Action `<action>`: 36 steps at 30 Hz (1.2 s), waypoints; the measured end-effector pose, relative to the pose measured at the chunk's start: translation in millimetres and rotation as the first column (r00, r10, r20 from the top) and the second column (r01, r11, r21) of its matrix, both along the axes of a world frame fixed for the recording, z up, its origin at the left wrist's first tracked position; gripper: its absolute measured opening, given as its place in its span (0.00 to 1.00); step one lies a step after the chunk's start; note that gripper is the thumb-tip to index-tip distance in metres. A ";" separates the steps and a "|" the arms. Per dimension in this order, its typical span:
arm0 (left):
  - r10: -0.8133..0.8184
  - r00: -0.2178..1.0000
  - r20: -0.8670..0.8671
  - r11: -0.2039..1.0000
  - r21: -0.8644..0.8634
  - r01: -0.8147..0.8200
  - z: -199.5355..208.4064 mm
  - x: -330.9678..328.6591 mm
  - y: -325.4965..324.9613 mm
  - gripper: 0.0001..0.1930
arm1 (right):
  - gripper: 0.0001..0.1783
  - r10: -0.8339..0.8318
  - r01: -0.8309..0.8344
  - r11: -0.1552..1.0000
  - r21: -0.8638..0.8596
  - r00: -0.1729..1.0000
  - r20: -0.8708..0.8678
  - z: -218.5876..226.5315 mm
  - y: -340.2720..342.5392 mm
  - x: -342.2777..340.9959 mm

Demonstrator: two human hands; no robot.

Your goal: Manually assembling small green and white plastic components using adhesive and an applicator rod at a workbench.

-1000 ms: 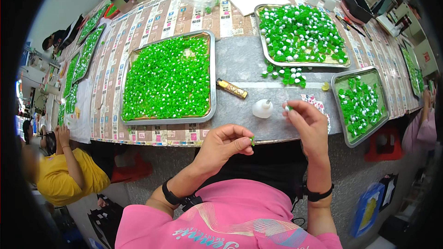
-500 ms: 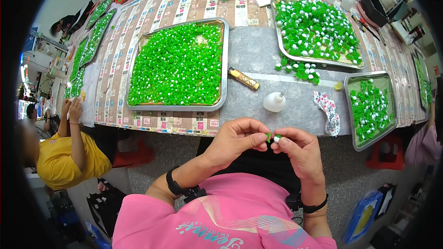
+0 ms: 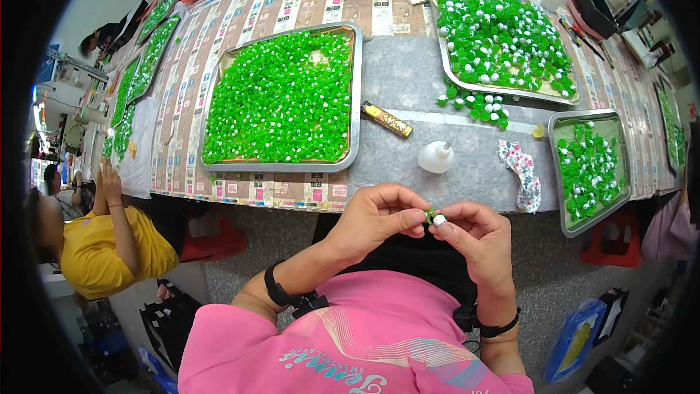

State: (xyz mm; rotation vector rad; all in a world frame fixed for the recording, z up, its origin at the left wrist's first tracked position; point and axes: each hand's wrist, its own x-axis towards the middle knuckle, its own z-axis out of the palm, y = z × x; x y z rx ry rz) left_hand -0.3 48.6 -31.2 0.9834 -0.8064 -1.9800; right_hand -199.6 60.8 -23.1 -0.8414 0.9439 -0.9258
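In front of the table edge my two hands meet fingertip to fingertip. My left hand [image 3: 379, 220] pinches a small green plastic piece [image 3: 429, 214] between thumb and forefinger. Held in my right hand [image 3: 475, 237] is a little white ball-shaped piece with green on it [image 3: 439, 219]; the green and white parts touch or nearly touch. Just beyond my hands, a white squeeze bottle [image 3: 435, 157] with a thin nozzle stands on a grey cloth [image 3: 394, 80]. A large metal tray [image 3: 356, 102] of small green pieces lies to the left.
At back right a tray [image 3: 503, 93] holds green-and-white pieces, several spilled beside it. A smaller tray [image 3: 625, 146] stands right. Between lie a yellow-and-black tube [image 3: 387, 120] and a floral cloth scrap [image 3: 520, 175]. A person in yellow [image 3: 120, 248] works at left; red stools [image 3: 211, 242] stand below.
The green piece in my left hand has come up against the white ball in my right. The view has shifted slightly. The person in yellow has brought their hands together.
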 end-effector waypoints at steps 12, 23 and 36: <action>-0.006 1.000 0.014 1.000 0.002 0.006 -1.3 -0.7 -0.1 0.09 | 0.10 -0.074 0.067 0.995 -0.076 0.994 -0.086 1.1 0.1 2.1; 0.000 0.999 0.049 1.000 -0.005 0.000 -3.2 -2.0 0.7 0.07 | 0.09 -0.101 0.076 0.979 -0.188 0.987 -0.126 -3.6 2.6 1.6; -0.032 0.996 0.083 0.998 -0.050 0.036 -0.6 0.1 1.2 0.07 | 0.09 -0.105 0.055 0.963 -0.264 0.979 -0.177 -4.3 3.9 -1.7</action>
